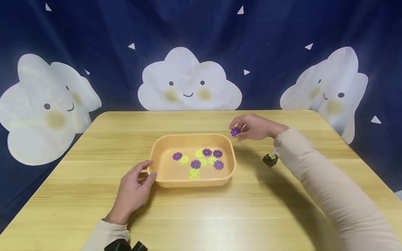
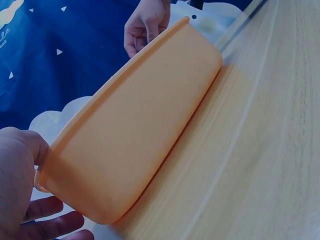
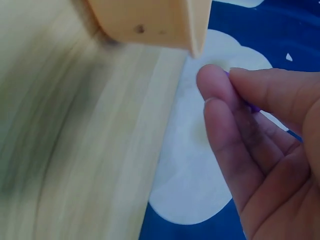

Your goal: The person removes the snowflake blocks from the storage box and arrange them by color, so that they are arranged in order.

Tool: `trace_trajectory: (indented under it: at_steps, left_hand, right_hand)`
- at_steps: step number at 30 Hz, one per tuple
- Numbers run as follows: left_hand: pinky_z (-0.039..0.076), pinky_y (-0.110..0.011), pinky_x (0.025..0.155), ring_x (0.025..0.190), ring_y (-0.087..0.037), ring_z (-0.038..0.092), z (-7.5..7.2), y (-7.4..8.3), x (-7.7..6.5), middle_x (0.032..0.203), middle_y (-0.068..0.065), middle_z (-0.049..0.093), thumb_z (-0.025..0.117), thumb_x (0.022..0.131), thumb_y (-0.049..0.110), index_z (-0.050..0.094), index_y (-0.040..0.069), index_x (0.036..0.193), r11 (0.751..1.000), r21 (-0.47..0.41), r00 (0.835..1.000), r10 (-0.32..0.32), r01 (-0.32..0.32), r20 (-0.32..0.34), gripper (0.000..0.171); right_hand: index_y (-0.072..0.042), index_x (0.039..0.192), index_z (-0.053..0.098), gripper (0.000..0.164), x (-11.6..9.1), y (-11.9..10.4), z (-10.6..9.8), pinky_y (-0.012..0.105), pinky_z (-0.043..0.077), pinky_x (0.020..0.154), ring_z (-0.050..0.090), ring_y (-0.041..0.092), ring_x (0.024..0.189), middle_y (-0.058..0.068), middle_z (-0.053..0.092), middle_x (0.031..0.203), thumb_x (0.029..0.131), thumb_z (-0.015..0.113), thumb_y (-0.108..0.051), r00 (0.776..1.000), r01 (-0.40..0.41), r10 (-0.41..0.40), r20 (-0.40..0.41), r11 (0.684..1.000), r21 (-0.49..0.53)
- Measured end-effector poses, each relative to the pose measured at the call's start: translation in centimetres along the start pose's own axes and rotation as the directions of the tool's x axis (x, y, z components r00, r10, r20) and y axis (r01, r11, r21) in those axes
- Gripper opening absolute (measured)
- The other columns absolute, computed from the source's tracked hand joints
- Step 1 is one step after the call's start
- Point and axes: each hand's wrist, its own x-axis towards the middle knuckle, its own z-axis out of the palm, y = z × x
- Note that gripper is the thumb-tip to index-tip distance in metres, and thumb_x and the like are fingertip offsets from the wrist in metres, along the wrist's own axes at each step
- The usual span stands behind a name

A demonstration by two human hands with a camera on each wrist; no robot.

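Purple disc (image 1: 234, 131) fingertip-pinched in right hand (image 1: 255, 127), near far-right corner of orange tray (image 1: 191, 183) gripped by left hand (image 1: 134, 190); mostly hidden in right-wrist view.

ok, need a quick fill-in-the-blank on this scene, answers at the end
1. The right hand pinches a notched disc coloured ____.
2. In the head view, the left hand holds the tray at its ____ end (left or right).
3. The discs lying in the tray come in ____ colours.
4. The number of purple discs lying in the tray is ____.

Missing words: purple; left; two; five.
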Motion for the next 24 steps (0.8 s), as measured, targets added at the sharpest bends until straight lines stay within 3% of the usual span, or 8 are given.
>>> trace_trajectory:
  at_steps: [8,17,24]
  left_hand:
    - [0.056,-0.045,0.085,0.102,-0.034,0.063,-0.2,0.1,0.0,0.13,-0.019,0.056,0.06,0.096,0.017,0.056,0.001,0.13,1.0,0.004,1.0,-0.001,0.001,0.005,0.037]
    - [0.056,-0.045,0.085,0.102,-0.034,0.062,-0.1,0.0,-0.1,0.131,-0.019,0.055,0.06,0.096,0.018,0.056,0.001,0.13,1.0,-0.001,1.0,-0.016,0.016,0.007,0.038]
    - [0.056,-0.044,0.085,0.102,-0.033,0.062,-0.2,0.2,0.1,0.13,-0.019,0.056,0.062,0.095,0.017,0.056,0.001,0.13,1.0,-0.008,1.0,-0.027,0.028,0.016,0.038]
  right_hand:
    - [0.003,0.115,0.061,0.036,-1.2,1.8,0.3,0.036,0.056,0.085,0.067,0.023,0.088,0.012,0.067,0.092,0.081,0.072,0.006,0.995,-0.041,0.047,-0.088,0.997,0.067]
    - [0.006,0.116,0.06,0.035,-2.4,3.5,0.8,0.032,0.057,0.082,0.066,0.026,0.09,0.019,0.067,0.095,0.082,0.068,0.009,0.992,-0.073,0.083,-0.095,0.992,0.106]
    - [0.01,0.117,0.059,0.036,-3.5,4.5,1.2,0.04,0.055,0.088,0.065,0.028,0.092,0.011,0.069,0.094,0.083,0.07,0.006,0.99,-0.079,0.088,-0.108,0.993,0.085]
